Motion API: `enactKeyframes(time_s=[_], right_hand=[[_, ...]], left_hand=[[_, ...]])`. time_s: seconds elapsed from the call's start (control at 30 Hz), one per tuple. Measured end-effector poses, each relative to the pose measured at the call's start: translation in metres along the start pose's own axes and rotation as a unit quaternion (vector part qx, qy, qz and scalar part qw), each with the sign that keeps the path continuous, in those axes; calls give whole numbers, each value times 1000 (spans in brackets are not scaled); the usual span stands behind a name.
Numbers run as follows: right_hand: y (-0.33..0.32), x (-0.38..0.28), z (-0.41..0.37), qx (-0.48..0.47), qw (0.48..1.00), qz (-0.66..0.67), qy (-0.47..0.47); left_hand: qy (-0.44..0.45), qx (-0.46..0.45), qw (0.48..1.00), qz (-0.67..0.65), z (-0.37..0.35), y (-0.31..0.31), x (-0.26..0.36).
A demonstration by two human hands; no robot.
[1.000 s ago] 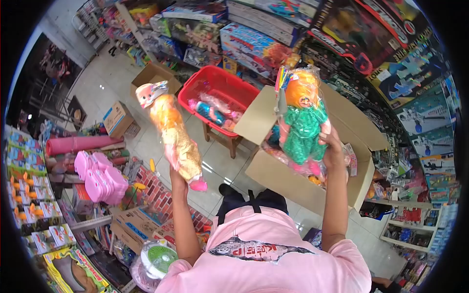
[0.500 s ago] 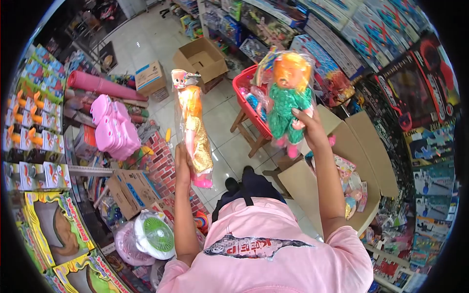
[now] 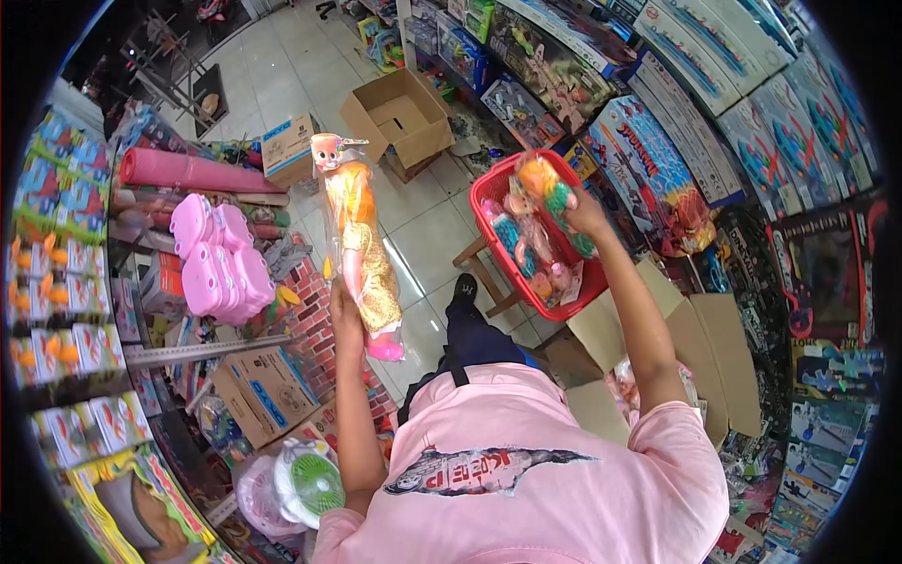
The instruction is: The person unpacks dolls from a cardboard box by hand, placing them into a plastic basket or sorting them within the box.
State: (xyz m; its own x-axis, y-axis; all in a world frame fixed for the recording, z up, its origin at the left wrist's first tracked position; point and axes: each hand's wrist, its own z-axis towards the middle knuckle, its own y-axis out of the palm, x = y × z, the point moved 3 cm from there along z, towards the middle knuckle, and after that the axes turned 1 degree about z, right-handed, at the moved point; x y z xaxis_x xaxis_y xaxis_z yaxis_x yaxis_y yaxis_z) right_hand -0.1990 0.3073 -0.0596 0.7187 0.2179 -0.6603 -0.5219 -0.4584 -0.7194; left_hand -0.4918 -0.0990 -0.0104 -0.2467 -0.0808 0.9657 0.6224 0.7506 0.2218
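My left hand (image 3: 348, 315) is closed round a plastic-wrapped doll in a gold outfit (image 3: 376, 273), held upright with its orange hair near the top and pink feet below. At the far side, my right hand (image 3: 587, 216) grips a wrapped doll with orange hair and green clothes (image 3: 554, 193), now inside the red basket (image 3: 512, 273). Several other wrapped dolls (image 3: 526, 235) lie in that basket beside it. The fingers of my right hand partly cover the green doll.
An open cardboard box (image 3: 723, 348) holding packaged toys stands by my right arm. An open brown box (image 3: 399, 113) sits on the tiled floor ahead. Pink plastic pieces (image 3: 221, 268) are stacked at left. Boxed toys (image 3: 648, 179) line the right shelves.
My right hand has lowered the green doll from above into the red basket. The gold doll stays in my left hand, tilted slightly more. My view has shifted a little to the right.
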Motion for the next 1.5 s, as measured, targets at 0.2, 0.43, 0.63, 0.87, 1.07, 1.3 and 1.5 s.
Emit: enactKeyframes(time_s=[0.2, 0.43, 0.63, 0.87, 1.07, 1.3, 1.5], right_hand=[[59, 63, 48, 2, 989, -115, 91], [127, 119, 52, 6, 993, 63, 96], [117, 97, 37, 47, 996, -52, 61], [89, 109, 60, -92, 958, 175, 207], [-70, -19, -5, -53, 706, 692, 138], [-86, 12, -68, -165, 959, 135, 186], [15, 51, -79, -304, 878, -141, 342]], left_hand=[[-59, 15, 997, 47, 77, 39, 10], [-93, -20, 988, 117, 151, 79, -19], [-101, -84, 979, 155, 198, 132, -23], [-21, -302, 903, 305, 258, 206, -19], [49, -540, 732, 411, 279, 287, -26], [232, -692, 583, 356, 226, 358, -66], [267, -705, 563, 339, 193, 345, -151]])
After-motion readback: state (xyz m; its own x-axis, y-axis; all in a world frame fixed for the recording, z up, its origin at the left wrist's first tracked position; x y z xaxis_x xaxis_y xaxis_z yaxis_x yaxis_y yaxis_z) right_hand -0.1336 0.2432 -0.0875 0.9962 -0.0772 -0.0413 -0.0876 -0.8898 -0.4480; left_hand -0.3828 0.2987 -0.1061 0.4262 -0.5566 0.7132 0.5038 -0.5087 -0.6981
